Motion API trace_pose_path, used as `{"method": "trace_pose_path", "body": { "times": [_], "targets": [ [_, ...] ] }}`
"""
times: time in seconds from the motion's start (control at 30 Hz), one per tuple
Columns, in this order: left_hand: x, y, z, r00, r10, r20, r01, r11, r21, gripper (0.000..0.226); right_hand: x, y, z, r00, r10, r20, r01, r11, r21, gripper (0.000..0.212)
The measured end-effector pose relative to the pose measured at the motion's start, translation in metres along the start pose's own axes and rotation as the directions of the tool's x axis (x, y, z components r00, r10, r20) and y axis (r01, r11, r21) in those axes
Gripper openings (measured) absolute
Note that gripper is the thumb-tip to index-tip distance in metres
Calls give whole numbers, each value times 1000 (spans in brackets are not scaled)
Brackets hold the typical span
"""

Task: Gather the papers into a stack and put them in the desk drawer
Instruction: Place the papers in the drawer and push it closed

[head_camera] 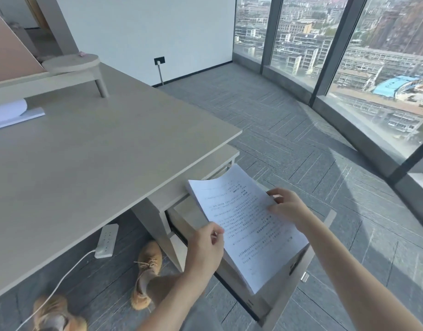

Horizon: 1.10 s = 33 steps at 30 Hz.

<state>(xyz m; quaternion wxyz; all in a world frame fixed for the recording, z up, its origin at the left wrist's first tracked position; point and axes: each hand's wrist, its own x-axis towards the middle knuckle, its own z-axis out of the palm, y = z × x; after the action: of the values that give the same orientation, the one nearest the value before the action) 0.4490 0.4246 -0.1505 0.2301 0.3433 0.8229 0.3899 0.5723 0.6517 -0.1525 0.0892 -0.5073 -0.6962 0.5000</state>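
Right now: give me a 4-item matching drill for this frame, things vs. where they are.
Things:
1. paper stack
2. power strip
3. round stand
4. desk drawer

Places:
A. on the floor under the desk
B. pulled open below the desktop
C. held in both hands over the drawer
D. at the far end of the desk

Pairs: 1-C, 2-A, 3-D, 4-B

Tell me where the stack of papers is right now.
The stack of papers is low and right in the head view, held by the left hand and right hand over the open drawer.
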Motion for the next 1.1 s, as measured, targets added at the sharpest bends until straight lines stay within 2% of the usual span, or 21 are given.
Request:
{"method": "trace_pose_path", "body": {
  "times": [0.13,0.3,0.37,0.57,0.73,0.93,1.0,1.1],
  "targets": [
    [8,-9,15,991,84,100,-105,967,233,21,15,8,9,999,12,40,-7,992,-126,44],
    [24,-11,28,963,171,207,-255,820,513,30,28,12,22,998,-38,59,54,954,-293,43],
    [30,-12,31,954,133,270,-270,772,576,28,33,15,28,997,-39,59,56,947,-318,42],
    [36,-14,40,898,-13,440,-317,673,668,22,42,23,42,999,-46,24,52,905,-422,48],
    [40,-15,41,871,-30,491,-370,617,694,21,45,28,43,997,-67,23,69,834,-547,43],
    [49,-17,49,805,-189,562,-420,487,766,36,42,33,50,996,-11,94,73,722,-688,38],
    [53,-15,48,789,-210,577,-434,475,766,34,39,31,50,997,-9,81,63,711,-700,35],
    [62,-8,33,818,-115,564,-429,531,731,26,31,26,45,995,-51,84,95,706,-702,52]
  ]
}}
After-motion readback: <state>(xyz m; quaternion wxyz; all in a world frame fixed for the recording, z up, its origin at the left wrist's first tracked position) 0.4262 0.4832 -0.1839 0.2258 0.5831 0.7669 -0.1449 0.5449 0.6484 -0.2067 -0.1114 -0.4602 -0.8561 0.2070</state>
